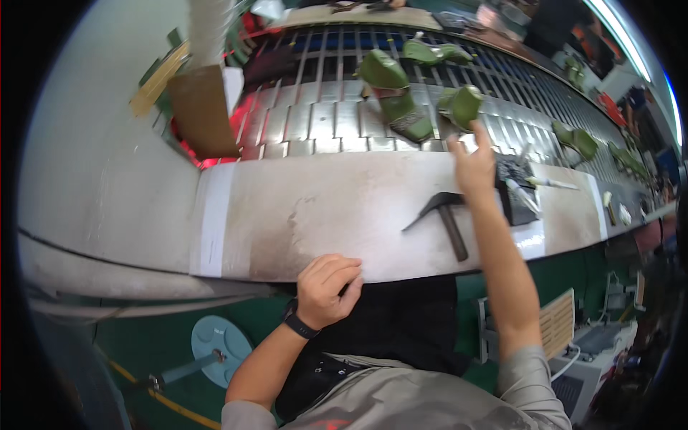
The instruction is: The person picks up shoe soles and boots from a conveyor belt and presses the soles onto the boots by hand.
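My right hand (474,161) reaches away from me over the far edge of the worktop, thumb and forefinger apart. Its fingertips are at the near end of a green shoe last (464,107) on the slatted conveyor; whether they touch it I cannot tell. Left of that last lies a longer green shoe last (394,93) with a strap across it. Resting at the near edge of the worktop, my left hand (326,290) has its fingers curled in, with nothing seen in them. A hammer (451,229) with a long curved dark head lies near my right forearm.
The pale worktop (322,208) runs along the metal conveyor (315,125). Beside my right wrist sits a dark tray (512,208) with white pen-like tools (552,183). More green lasts (577,140) lie farther right. A cardboard piece (203,111) stands left; below is a round blue stool (221,347).
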`<state>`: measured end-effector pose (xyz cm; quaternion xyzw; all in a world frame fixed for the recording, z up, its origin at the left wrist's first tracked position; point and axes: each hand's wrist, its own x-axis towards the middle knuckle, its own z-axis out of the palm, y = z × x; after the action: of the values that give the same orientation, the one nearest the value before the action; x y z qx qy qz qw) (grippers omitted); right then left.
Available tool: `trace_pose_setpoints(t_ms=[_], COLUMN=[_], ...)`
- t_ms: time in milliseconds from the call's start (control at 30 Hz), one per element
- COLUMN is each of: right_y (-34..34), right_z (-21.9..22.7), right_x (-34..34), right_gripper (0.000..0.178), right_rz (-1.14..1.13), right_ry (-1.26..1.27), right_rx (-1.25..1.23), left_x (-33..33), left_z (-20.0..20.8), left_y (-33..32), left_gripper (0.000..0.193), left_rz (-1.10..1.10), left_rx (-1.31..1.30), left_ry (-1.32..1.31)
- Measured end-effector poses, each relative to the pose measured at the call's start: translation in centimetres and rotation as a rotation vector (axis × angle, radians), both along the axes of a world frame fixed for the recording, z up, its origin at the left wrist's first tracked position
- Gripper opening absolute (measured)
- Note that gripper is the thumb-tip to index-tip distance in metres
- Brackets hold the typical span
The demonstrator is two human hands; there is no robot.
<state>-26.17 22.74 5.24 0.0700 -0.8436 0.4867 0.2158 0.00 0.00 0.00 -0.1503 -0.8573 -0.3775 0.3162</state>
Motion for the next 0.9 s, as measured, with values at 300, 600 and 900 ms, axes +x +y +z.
trace_pose_setpoints(t_ms=[300, 600, 900], right_y=[-2.9, 0.8, 5.9], right_z=[-5.3, -5.2, -5.3], right_x=[13.7, 12.0, 9.1], right_gripper=[0.03, 0.026, 0.022], right_rz=[0.224, 0.367, 0.321], right_ry=[0.28, 0.303, 0.288], right_rx=[0.507, 0.556, 0.209], left_x=[0.1, 0.4, 0.3], left_z=[-1.2, -1.3, -1.2], left_y=[-0.1, 0.4, 0.4], left_gripper=[0.018, 0.017, 0.017], left_rz=[0.053, 0.034, 0.044], left_rx=[-0.21, -0.193, -0.209], left_ry=[0.068, 0.075, 0.092])
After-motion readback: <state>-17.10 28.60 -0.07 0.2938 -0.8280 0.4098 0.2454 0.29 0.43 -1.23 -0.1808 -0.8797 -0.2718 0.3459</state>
